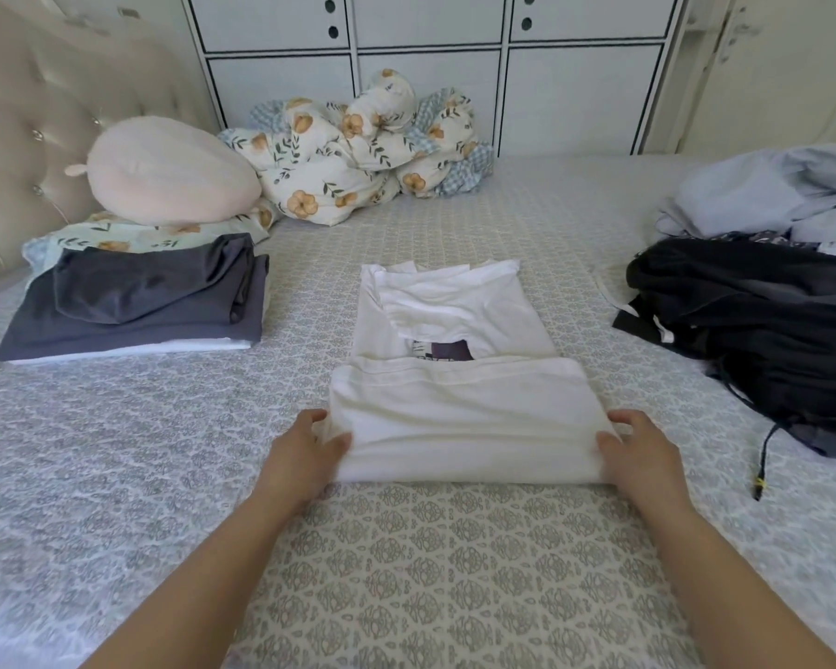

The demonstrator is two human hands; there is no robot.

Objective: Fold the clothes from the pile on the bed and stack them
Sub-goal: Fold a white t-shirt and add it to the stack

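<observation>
- White cotton T-shirt (459, 379), partly folded, lies in the centre of the frame on the grey-patterned quilted bedspread (454, 572); its long axis runs from the lower centre toward the upper centre, and the near hem is already doubled over.
- Left hand (305, 456) grasps the doubled near fold at its left corner, thumb on top and fingers tucked beneath.
- Right hand (635, 449) grasps the same fold at its right corner in mirror fashion (both hands sit level with each other, so neither is nearer the garment).
- The unfolded collar end lies straight ahead of both hands, toward the upper centre; the next fold probably carries the held edge that way.
- Stack of folded dark grey garments (136, 306) sits at the left of the frame, nearer the left hand.
- Unfolded pile of black and pale blue clothes (754, 292) lies at the right edge.
</observation>
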